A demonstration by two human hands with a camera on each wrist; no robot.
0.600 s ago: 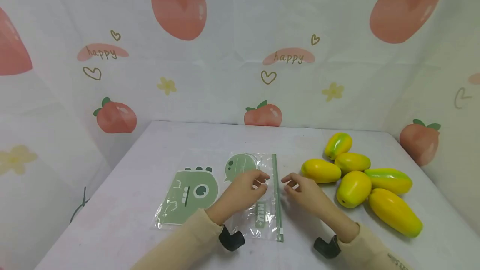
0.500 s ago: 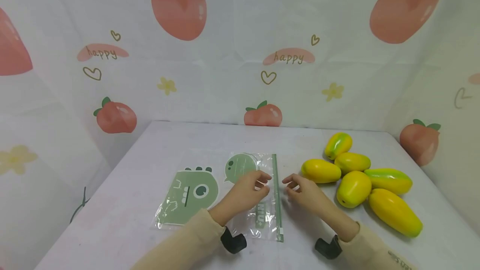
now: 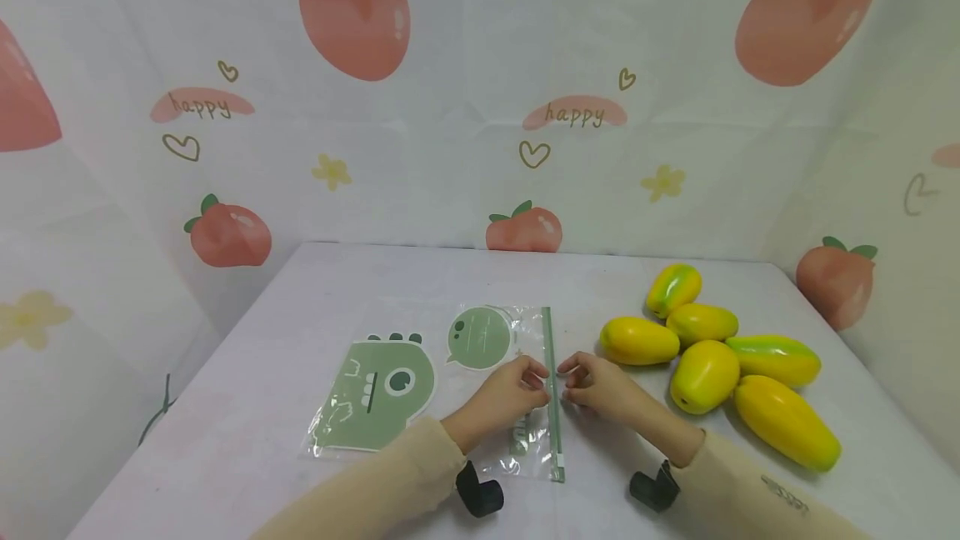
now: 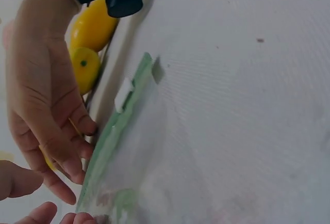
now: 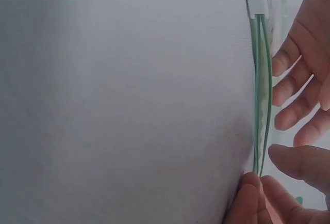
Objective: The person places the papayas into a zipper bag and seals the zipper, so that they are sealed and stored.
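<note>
A clear plastic zip bag (image 3: 480, 338) with green dinosaur prints lies flat on the table. Its green zip strip (image 3: 553, 390) runs along the right edge, with a white slider (image 5: 258, 2) near the close end. In the right wrist view the strip's two green lines stand slightly apart below the slider. My left hand (image 3: 504, 394) is over the bag, loosely bent fingers pointing at the strip. From the other side my right hand (image 3: 606, 390) faces it, fingertips (image 4: 76, 176) right at the strip. Neither hand shows a clear grip.
Several yellow papayas (image 3: 705, 377) with green patches lie in a group at the right, just beyond my right hand. The white table (image 3: 360, 273) ends at a cloth backdrop (image 3: 435, 173) printed with peaches. Dark camera mounts (image 3: 480, 490) hang at both wrists.
My left hand has moved right and a little toward me, closer to the zip strip. My right hand has shifted slightly left to the strip. The bag and papayas stay put.
</note>
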